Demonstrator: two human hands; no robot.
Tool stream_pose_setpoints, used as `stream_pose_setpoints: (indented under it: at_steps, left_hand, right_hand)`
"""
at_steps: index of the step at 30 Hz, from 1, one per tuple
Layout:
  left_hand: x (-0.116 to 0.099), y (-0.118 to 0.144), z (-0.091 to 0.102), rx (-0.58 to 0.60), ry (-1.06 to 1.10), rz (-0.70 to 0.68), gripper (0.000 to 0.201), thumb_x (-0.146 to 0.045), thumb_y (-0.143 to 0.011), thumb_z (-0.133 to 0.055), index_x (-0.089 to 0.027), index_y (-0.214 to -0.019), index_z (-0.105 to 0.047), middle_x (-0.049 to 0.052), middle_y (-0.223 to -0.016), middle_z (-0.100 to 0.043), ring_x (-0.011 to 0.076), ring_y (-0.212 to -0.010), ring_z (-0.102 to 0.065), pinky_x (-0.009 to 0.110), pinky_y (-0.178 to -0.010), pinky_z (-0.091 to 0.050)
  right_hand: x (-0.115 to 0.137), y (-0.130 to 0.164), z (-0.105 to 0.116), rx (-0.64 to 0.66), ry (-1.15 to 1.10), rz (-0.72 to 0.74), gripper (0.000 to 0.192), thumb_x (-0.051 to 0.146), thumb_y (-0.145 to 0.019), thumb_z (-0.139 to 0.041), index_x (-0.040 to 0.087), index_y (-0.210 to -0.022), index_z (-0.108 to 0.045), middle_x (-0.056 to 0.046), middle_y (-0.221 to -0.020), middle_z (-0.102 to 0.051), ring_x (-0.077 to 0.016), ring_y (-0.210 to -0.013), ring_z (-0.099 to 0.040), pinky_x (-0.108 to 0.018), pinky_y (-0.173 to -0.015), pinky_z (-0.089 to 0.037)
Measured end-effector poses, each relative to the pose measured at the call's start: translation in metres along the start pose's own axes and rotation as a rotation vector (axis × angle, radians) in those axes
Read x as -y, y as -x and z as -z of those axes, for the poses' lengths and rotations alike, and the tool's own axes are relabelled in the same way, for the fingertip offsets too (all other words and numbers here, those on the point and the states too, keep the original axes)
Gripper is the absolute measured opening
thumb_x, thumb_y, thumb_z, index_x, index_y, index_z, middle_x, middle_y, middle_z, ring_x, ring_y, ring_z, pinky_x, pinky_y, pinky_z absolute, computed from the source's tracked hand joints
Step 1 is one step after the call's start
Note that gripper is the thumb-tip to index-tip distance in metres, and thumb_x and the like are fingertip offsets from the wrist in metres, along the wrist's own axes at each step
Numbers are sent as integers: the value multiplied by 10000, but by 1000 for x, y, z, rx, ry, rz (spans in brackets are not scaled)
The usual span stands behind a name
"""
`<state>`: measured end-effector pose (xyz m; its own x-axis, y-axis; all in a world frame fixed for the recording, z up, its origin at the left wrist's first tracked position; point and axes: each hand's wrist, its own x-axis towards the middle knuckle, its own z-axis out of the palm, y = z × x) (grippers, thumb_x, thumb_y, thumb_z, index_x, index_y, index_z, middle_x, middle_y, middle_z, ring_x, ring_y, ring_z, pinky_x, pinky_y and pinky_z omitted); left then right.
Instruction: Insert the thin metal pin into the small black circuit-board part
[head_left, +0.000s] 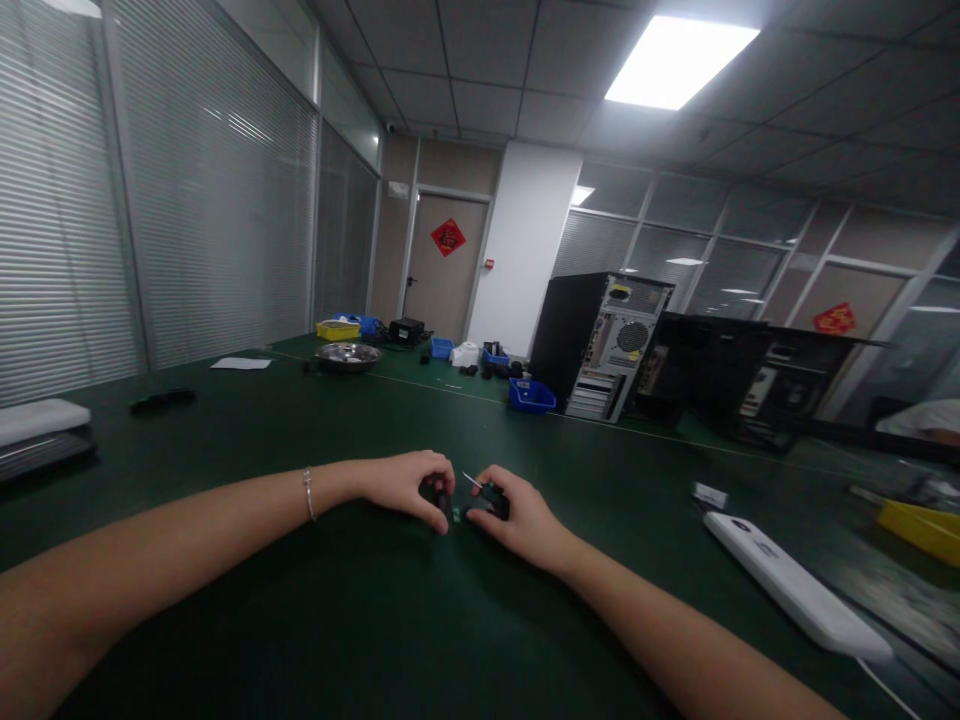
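Small dark part (459, 505) with green tab, mid-table near front edge, left hand (409, 485) and right hand (517, 515) both pinched on it, empty-looking steel bowl (349, 355) and blue bin (531, 397) toward far edge of green table (300, 620)

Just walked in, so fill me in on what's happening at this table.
A person sits at a green table, both hands close together on it. The left hand and the right hand each grip a small dark part, too small to identify. A white power strip lies to the right, and open computer towers stand farther back.
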<state>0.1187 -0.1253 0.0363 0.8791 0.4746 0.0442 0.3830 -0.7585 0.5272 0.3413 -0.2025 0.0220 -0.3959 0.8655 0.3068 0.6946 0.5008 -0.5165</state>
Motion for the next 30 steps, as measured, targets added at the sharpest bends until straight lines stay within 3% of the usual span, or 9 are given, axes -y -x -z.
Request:
stream_pose_setpoints:
  at_steps: [3, 8, 17, 22, 25, 30]
  left_hand:
    - [3, 0, 0, 21, -18, -7, 556, -536, -580, -739, -201, -987, -562, 28, -971, -505, 184, -854, -483, 261, -692, -404]
    - [5, 1, 1, 9, 23, -27, 511, -501, -629, -722, -207, -1015, -564, 25, -979, -506, 186, -856, -488, 270, -702, -404]
    - [19, -4, -3, -32, 341, -75, 465, -298, -693, -721, -196, -1106, -535, 33, -1038, -545, 170, -914, -513, 317, -801, -421]
    - [14, -5, -10, -65, 556, -70, 485, -290, -700, -718, -174, -1107, -480, 43, -1038, -552, 148, -873, -541, 331, -788, -439]
    - [5, -3, -12, -79, 547, -72, 492, -282, -695, -724, -175, -1096, -460, 31, -1008, -546, 143, -838, -543, 315, -745, -449]
    - [-7, -1, -18, -103, 503, -95, 497, -289, -696, -727, -181, -1091, -445, 18, -954, -557, 149, -817, -548, 308, -713, -458]
  right_hand:
    - [6, 0, -2, 56, 57, 20, 262, 334, -752, -682, 235, -969, -573, 2, -903, -625, -168, -784, -569, -241, -631, -407]
    - [9, -2, -7, 26, 89, 52, 220, 323, -756, -683, 260, -944, -587, 9, -829, -641, -169, -710, -583, -238, -577, -389]
    - [5, 0, -7, 24, -33, 44, 224, 254, -744, -689, 255, -942, -585, 17, -877, -644, -163, -760, -599, -241, -626, -435]
    - [8, 1, -7, -103, -112, 39, 197, 235, -767, -657, 211, -936, -558, -4, -868, -623, -161, -749, -577, -251, -646, -441]
    - [9, 2, -7, -200, -160, 66, 157, 217, -792, -627, 196, -926, -546, -22, -880, -606, -160, -745, -560, -258, -656, -445]
    - [13, 2, -9, -241, -188, 131, 129, 190, -802, -610, 198, -908, -538, -28, -885, -585, -166, -786, -556, -268, -698, -447]
